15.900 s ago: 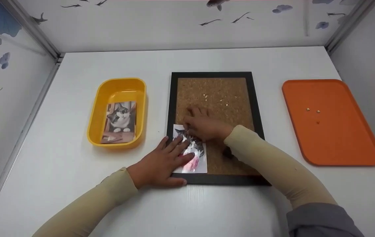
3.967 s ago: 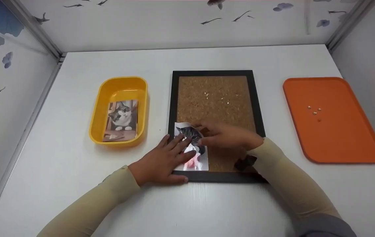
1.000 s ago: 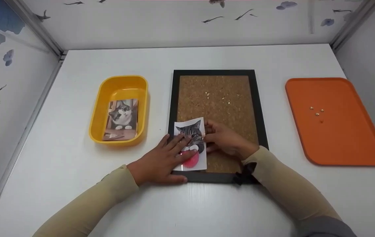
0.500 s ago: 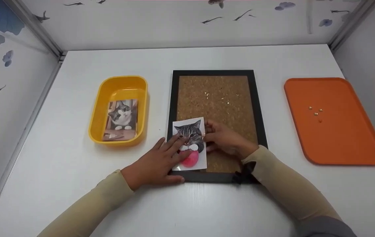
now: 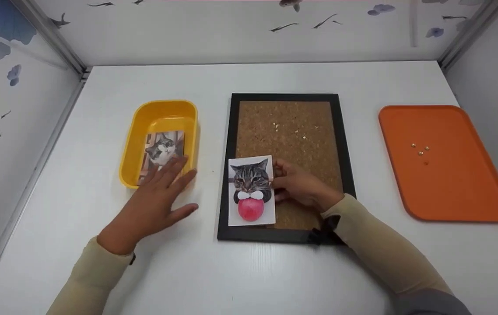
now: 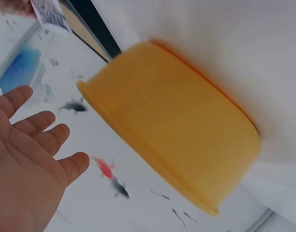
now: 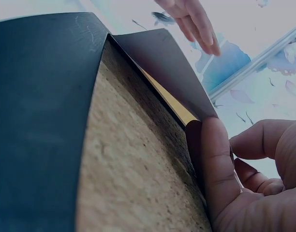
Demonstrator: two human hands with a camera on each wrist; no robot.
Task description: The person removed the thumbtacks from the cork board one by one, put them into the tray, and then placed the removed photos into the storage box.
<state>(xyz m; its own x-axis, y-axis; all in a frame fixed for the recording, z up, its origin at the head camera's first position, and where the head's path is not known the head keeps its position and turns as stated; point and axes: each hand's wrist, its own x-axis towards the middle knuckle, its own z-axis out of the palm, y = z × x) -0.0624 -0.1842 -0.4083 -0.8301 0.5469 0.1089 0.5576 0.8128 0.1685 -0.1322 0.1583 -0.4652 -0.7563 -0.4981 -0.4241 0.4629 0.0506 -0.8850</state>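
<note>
My right hand (image 5: 299, 183) pinches the right edge of a cat photo (image 5: 251, 188), which shows a striped cat with a pink ball. The photo stands tilted up off the lower left of the black-framed corkboard (image 5: 284, 153); the right wrist view shows its pale back (image 7: 172, 67) raised beside the frame, with thumb and fingers at the edge. My left hand (image 5: 148, 205), fingers straight and spread, hovers over the near end of the yellow bin (image 5: 166, 109). In the left wrist view the palm (image 6: 22, 164) holds nothing. Another cat photo (image 5: 163, 146) lies inside the bin, partly hidden by my fingers.
On the right lies an orange tray (image 5: 450, 188) with several small pins (image 5: 420, 153). Small gold specks (image 5: 304, 137) dot the cork's upper half. Patterned panels (image 5: 240, 35) enclose the white table (image 5: 214, 280) at the back and both sides.
My left hand has left the photo and moved left to the yellow bin. The photo, flat on the cork at first, is now lifted by my right hand. One more pin lies on the tray.
</note>
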